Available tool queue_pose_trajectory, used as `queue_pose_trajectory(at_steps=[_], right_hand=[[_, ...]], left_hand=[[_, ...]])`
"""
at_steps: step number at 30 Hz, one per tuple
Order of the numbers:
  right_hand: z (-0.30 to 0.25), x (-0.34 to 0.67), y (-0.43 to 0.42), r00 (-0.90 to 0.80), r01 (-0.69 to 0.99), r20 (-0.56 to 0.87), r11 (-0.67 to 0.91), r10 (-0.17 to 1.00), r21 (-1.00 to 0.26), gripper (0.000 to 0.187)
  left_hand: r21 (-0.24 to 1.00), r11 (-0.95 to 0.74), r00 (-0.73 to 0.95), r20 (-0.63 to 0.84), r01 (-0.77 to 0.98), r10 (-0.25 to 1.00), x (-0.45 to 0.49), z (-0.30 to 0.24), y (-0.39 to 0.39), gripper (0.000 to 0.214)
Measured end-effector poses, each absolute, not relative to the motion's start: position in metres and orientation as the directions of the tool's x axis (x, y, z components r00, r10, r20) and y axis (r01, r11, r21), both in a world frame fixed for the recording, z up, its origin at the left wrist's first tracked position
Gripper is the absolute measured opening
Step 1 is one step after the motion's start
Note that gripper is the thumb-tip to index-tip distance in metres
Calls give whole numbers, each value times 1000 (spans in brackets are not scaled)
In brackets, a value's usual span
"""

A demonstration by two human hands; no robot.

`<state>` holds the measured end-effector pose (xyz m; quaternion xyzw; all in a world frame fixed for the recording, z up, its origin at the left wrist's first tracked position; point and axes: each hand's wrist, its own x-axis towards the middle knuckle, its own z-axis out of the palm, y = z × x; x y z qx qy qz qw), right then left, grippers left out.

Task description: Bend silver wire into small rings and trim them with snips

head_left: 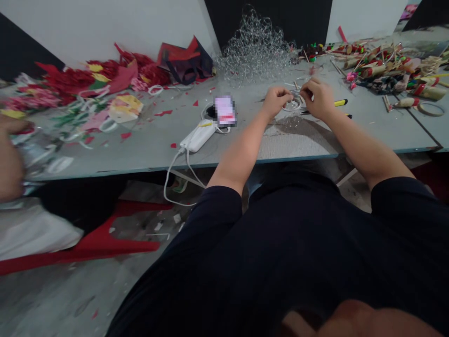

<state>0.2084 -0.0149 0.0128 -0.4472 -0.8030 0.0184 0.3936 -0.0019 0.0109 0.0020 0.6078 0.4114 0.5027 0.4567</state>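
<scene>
Over the table, my left hand (276,101) is closed, with thumb and fingertips pinched together. Close to its right, my right hand (318,99) is pinched the same way, facing it. Thin silvery strands show in the gap between them, but what each hand grips is too fine and blurred to make out. Just below the fingertips lies a white ring (292,108) with small bits inside it. Beside my right hand lies a tool with yellow and black handles (341,102), partly hidden by that hand. A large tangle of curled silver wire (256,51) is heaped behind.
A phone (224,110) and a white power strip (198,135) with trailing cable lie to the left. Red and pink artificial flowers (133,72) cover the table's far left. Bamboo pieces (372,70) crowd the right. Another person's arm (10,159) shows at the left edge.
</scene>
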Motion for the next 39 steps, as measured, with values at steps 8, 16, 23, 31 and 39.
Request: queue_pose_trajectory(at_steps=[8,16,23,31,39], right_hand=[[2,215,4,-229,583,595,598,771,-550,44],[-10,223,27,-89,438,535,515,840,-737,64],[-13,226,33,-90,413,506,495,858,-765,74],[-4,226,25,-101,436,538,523,837,-732,61],[4,218,14,-93,351,499,498,861,-793,65]], left_hand=[[992,-19,314,57,-122,948,-7,13,-10,43],[952,78,367,38,-295,929,-9,5,3,44],[917,141,439,41,-374,897,-10,3,3,52],[959,118,441,8,-256,897,-7,8,-6,47],[956,79,371,34,-284,928,-4,8,-4,38]])
